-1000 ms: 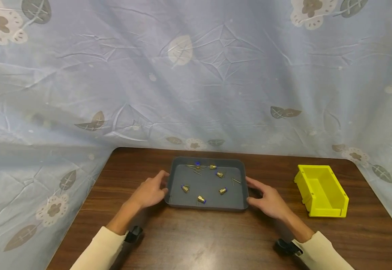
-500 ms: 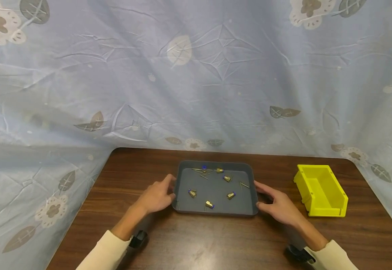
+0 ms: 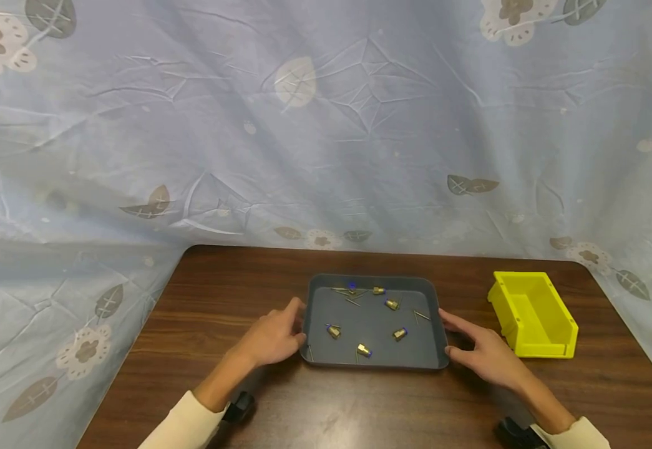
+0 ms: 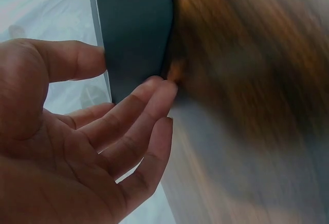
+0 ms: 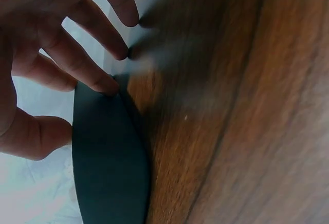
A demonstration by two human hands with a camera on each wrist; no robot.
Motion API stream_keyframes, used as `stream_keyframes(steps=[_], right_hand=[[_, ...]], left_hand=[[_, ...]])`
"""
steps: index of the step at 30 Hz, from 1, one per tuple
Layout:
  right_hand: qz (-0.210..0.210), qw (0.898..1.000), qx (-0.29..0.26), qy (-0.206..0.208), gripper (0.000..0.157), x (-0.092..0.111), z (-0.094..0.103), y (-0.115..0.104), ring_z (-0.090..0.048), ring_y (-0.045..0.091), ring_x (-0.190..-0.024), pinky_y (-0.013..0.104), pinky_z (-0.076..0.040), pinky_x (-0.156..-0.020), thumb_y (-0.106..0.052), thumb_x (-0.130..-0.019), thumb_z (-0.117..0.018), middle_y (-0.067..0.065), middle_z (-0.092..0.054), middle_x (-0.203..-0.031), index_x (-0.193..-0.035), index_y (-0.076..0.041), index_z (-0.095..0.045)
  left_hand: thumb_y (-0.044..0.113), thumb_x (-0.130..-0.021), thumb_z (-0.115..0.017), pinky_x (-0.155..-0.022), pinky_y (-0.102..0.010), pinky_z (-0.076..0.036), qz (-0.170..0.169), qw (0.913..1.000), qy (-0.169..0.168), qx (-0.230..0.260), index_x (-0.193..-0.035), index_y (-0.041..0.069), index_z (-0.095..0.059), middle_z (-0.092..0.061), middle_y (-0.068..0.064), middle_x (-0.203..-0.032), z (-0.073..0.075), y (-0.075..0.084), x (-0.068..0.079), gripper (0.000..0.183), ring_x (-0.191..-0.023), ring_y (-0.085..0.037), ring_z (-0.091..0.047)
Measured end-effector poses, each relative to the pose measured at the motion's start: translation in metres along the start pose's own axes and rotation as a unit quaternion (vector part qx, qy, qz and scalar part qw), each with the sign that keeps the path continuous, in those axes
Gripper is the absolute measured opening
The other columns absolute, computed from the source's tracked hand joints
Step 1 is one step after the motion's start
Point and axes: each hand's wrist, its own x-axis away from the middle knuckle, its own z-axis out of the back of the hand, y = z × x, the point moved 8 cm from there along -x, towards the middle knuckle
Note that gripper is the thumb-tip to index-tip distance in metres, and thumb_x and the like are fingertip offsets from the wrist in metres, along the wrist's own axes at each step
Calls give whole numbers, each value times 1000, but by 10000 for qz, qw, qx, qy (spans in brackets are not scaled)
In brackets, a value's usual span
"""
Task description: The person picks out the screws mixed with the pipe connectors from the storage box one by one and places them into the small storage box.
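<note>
A dark grey rectangular tray (image 3: 326, 365) lies on the table between both hands. Inside are several brass push-in fittings (image 3: 400, 334) with blue collars and several thin metal pins (image 3: 422, 315), some clustered near the far wall. My left hand (image 3: 272, 337) holds the tray's left end; in the left wrist view the thumb meets the rim and fingertips touch low on the outer wall. At the right end, my right hand (image 3: 488, 355) grips the tray likewise, its thumb at the rim in the right wrist view and the other fingers spread, two of them off the wall.
A yellow open-front bin (image 3: 533, 315) stands on the table to the right of the right hand. The brown wood-grain table (image 3: 236, 274) has a patterned cloth (image 3: 326, 156) hanging behind it and along the sides.
Both hands have moved the tray to the right and somewhat nearer to me. The fittings and pins have travelled with it, and the yellow bin stays where it was.
</note>
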Motion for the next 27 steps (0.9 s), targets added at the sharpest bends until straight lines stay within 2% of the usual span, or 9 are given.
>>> stream_keyframes(steps=[5,12,20,27], right_hand=[[-72,10000,-4,-55,71,9,4,5,-57,45,-143,70,-45,-111,-23,-104,-77,21,-58,-159,-167,-8,-48],[-93,9999,1,-39,69,22,10,9,-52,48,-146,72,-44,-111,-23,-104,-77,20,-54,-163,-165,-8,-50],[-212,9997,-60,40,69,36,12,15,-52,49,-145,74,-44,-110,-24,-103,-79,21,-55,-162,-165,-9,-52],[-168,9996,-233,73,70,38,13,15,-50,50,-148,75,-41,-112,-23,-102,-80,20,-54,-163,-165,-9,-52]], left_hand=[[7,-95,-73,-86,-58,-62,-182,9998,-15,-64,-138,2,-57,-79,-19,-120,-5,9,3,47,-102,-37,-78],[8,-94,-76,-75,-52,-61,-300,9994,-161,-27,-138,1,-57,-79,-15,-116,-13,20,8,49,-87,-23,-74],[12,-94,-81,-77,-53,-60,-173,9996,-219,79,-140,3,-57,-79,-12,-117,-20,25,16,53,-89,-22,-73],[14,-94,-82,-81,-54,-61,-213,9991,-158,345,-142,3,-57,-79,-12,-119,-20,23,17,55,-94,-25,-76]])
